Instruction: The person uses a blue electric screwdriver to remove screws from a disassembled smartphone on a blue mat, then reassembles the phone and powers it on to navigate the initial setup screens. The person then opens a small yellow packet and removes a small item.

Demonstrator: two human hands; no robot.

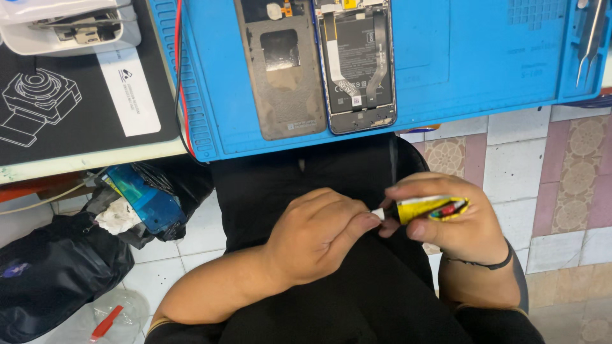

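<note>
Both hands are down over the lap, below the bench edge. Right hand [456, 220] is closed around a small yellow tube [432, 208] — glue by the look of it, label crumpled, red mark near its tail. Left hand [315, 239] pinches the white tip [377, 214] at the tube's nozzle end, thumb and forefinger tight on it; can't tell whether that's a cap or the bare nozzle. My read: the step in hand is getting the tube open or its nozzle cleared. Up on the blue mat [484, 70] the phone [357, 64] lies open, battery and flex showing, with its back cover [284, 70] lying inside-up just beside it on the left, the two side by side at the mat's near edge. Tweezers [590, 38] sit at the mat's far right, untouched. Next move likely calls for a firm twist or pull at the tip while the right hand avoids squeezing the body — else glue could spurt onto the black trousers [331, 178].
</note>
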